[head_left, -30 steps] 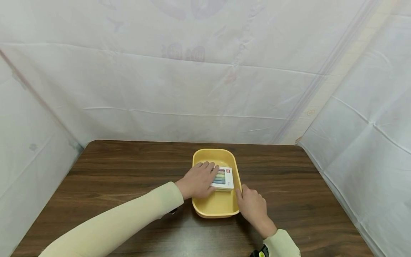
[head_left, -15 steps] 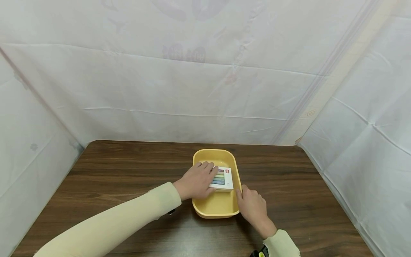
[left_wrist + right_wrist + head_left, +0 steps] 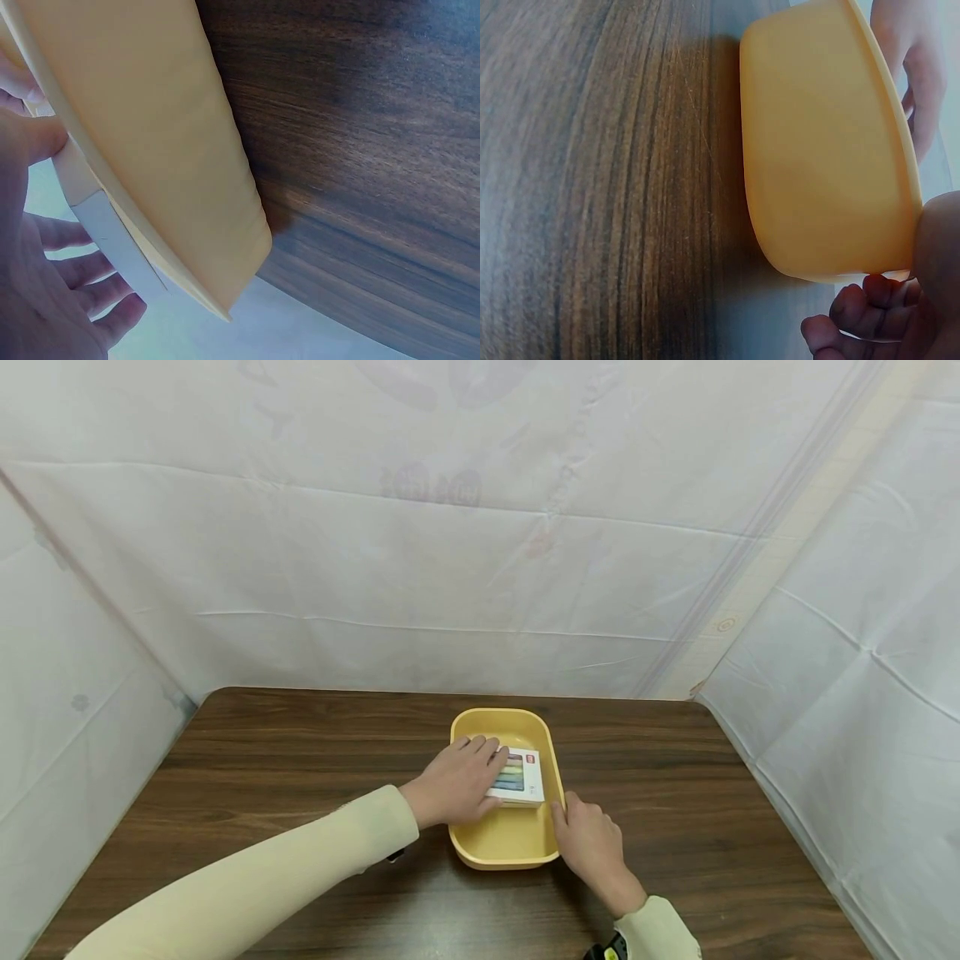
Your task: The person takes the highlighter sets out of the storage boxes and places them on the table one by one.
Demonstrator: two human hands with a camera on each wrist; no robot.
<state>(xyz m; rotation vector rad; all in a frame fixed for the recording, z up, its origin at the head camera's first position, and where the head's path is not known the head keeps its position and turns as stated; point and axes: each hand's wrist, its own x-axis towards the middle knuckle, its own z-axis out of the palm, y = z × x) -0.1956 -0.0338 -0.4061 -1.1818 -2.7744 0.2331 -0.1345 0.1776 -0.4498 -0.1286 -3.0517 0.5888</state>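
A yellow plastic tub (image 3: 504,843) stands near the middle of the table. Over it, my left hand (image 3: 459,783) holds a white box (image 3: 532,777) whose window shows coloured sticks; their kind is too small to make out. The fingers lie across the box and cover its left part, with the thumb at the near side. In the left wrist view the white box (image 3: 120,240) shows above the tub's rim. My right hand (image 3: 592,843) grips the tub's right rim, thumb at the inner side. The right wrist view shows its curled fingers (image 3: 855,307) outside the tub wall.
The dark wood-grain table (image 3: 300,743) spreads around the tub. White sheeting (image 3: 450,568) hangs behind it and along both sides. A black watch-like band (image 3: 611,947) sits at the right sleeve.
My left hand and the white box have shifted very slightly to the left. The tub and my right hand have stayed in place.
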